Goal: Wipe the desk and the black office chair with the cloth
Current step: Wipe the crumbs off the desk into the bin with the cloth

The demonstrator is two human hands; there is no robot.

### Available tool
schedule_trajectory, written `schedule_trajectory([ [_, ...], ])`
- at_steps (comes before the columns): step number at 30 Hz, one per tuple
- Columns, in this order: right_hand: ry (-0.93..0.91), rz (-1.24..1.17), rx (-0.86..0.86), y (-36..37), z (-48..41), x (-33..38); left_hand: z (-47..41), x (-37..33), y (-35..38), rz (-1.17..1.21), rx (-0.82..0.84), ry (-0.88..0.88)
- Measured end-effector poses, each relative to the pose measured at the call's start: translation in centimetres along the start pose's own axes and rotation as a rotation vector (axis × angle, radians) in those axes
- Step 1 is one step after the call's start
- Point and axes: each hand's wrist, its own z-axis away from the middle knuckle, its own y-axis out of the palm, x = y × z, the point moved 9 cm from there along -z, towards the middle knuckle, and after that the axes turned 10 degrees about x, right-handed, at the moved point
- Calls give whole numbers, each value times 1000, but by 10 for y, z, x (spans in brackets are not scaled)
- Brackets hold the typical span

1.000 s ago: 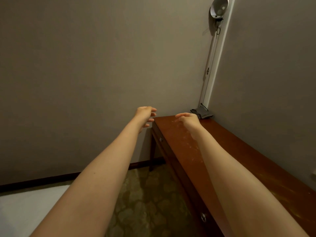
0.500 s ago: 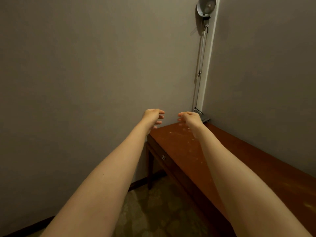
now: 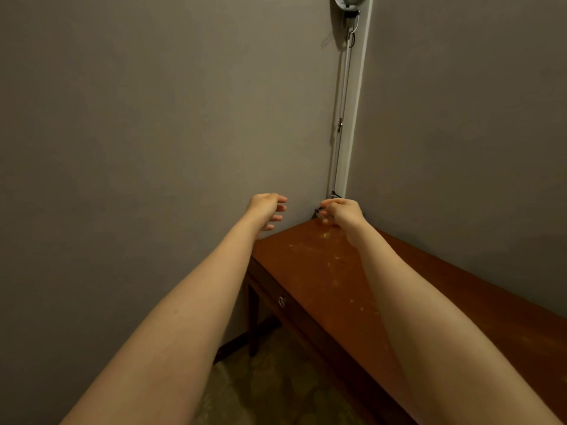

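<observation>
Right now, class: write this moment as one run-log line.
left hand: open, empty | right hand: open, empty, above desk | desk: pale specks | cloth: not in view

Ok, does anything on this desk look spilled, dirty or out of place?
Yes: pale specks and smears are scattered across the desk near its far end, below the right hand. That hand and the left hand hold nothing; no cloth is in view.

I count two hands: one left hand [image 3: 266, 207] at nine o'clock, one right hand [image 3: 342, 211] at three. One desk [image 3: 306, 265] at five o'clock, one drawer knob [image 3: 281, 301] at six, one lamp [image 3: 349, 1] at one.
</observation>
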Motion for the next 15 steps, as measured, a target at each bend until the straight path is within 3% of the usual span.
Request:
schedule_trajectory([
  [15,58,72,-122,-94,-180,-26,-207,-40,58,-62,133,43],
])
